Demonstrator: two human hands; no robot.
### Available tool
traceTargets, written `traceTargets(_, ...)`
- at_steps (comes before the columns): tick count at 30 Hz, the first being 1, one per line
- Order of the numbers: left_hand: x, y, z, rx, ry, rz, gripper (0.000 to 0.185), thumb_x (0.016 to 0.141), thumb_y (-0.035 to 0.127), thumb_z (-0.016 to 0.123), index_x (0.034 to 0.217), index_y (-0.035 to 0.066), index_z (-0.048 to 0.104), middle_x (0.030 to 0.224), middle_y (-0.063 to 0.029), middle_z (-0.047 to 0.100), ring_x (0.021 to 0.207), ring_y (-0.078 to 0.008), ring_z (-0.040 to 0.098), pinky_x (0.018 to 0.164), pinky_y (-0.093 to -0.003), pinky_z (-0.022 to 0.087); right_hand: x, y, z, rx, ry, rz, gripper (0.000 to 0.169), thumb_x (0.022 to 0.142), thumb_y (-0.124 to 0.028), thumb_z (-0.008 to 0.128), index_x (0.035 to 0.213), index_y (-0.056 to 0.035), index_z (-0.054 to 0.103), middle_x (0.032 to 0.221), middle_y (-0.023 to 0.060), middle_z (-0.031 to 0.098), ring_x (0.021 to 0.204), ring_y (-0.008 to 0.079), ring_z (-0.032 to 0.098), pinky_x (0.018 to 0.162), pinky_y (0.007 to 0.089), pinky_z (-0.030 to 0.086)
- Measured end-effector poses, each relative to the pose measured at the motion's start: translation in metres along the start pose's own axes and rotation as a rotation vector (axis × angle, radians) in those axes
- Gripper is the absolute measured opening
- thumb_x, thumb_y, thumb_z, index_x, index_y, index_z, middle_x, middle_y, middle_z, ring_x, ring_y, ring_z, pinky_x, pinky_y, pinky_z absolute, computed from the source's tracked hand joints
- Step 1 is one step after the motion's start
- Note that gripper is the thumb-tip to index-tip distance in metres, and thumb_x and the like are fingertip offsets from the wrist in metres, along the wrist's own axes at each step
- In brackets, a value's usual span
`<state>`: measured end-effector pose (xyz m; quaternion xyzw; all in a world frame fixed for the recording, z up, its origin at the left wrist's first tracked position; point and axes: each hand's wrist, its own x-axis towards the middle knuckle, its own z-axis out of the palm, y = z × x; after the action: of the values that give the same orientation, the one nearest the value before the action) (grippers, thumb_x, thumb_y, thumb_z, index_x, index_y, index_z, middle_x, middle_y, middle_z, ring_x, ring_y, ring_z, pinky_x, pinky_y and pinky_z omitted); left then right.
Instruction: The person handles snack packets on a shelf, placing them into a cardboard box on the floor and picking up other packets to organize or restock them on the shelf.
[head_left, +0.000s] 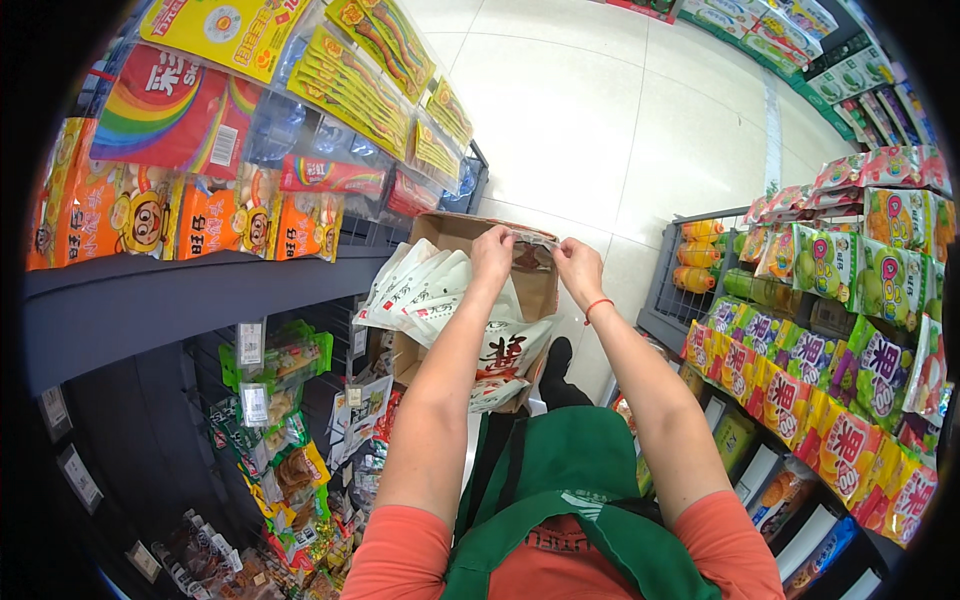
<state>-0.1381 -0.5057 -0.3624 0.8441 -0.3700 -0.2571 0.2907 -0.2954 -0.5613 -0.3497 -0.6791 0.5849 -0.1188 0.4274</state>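
Note:
Both of my hands are raised over an open cardboard box (541, 294). My left hand (493, 256) pinches one upper corner of a small clear plastic snack packet (532, 256) with dark reddish contents. My right hand (581, 268) pinches the other corner, so the packet hangs between them. Several white snack pouches (431, 289) fan out at the left of the box. A larger white pouch (514, 345) with red and black print lies nearer my body, partly behind my left forearm. How much else the box holds is hidden.
At left, a dark shelf edge (195, 292) runs under orange snack bags (214, 217) and hanging candy packs (352, 90). Lower hooks hold more snack packets (300, 476). On the right stands a rack of candy bags (806, 375) with a wire-mesh side (664, 277). Pale floor tiles (562, 112) lie ahead.

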Motion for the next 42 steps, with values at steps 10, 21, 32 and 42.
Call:
traceTargets(10,-0.004,0.007,-0.01,-0.059,-0.009,-0.006,0.017,0.08,0.016,0.064,0.09,0.002,0.065,0.077,-0.0129,0.067,0.069,-0.0221,0.064,0.066,-0.0331,0.049,-0.004,-0.007,-0.004,0.017,0.001,0.021,0.02,0.082,-0.023,0.058,0.085,-0.0031,0.063,0.078,0.0159,0.066,0.076,0.0325,0.063,0.071,0.0403,0.048)
traceTargets(21,-0.001,0.003,-0.001,-0.209,0.049,-0.018,0.031,0.08,0.011,0.064,0.109,0.0,0.062,0.094,-0.014,0.068,0.08,-0.0185,0.066,0.07,-0.0293,0.051,0.002,-0.004,-0.001,0.132,0.043,0.066,0.017,0.083,-0.019,0.06,0.09,-0.0046,0.06,0.076,0.0125,0.066,0.072,0.0261,0.064,0.068,0.0365,0.049)
traceTargets(32,-0.022,0.01,-0.008,-0.385,-0.022,-0.029,0.03,0.083,0.009,0.062,0.112,0.001,0.06,0.094,-0.0093,0.068,0.077,-0.0118,0.064,0.063,-0.0243,0.05,-0.02,-0.018,-0.017,0.192,0.036,0.048,0.016,0.084,-0.018,0.059,0.09,-0.0034,0.06,0.072,0.0074,0.068,0.065,0.0138,0.065,0.062,0.027,0.049)
traceTargets(42,-0.114,0.07,-0.066,-0.66,-0.108,-0.043,0.035,0.087,0.013,0.06,0.12,0.002,0.056,0.109,-0.0094,0.064,0.094,-0.0127,0.06,0.075,-0.0247,0.05,-0.081,-0.06,-0.052,0.483,-0.213,-0.005,0.017,0.087,-0.015,0.058,0.097,-0.0021,0.06,0.083,0.0043,0.064,0.071,0.01,0.062,0.062,0.0221,0.049)
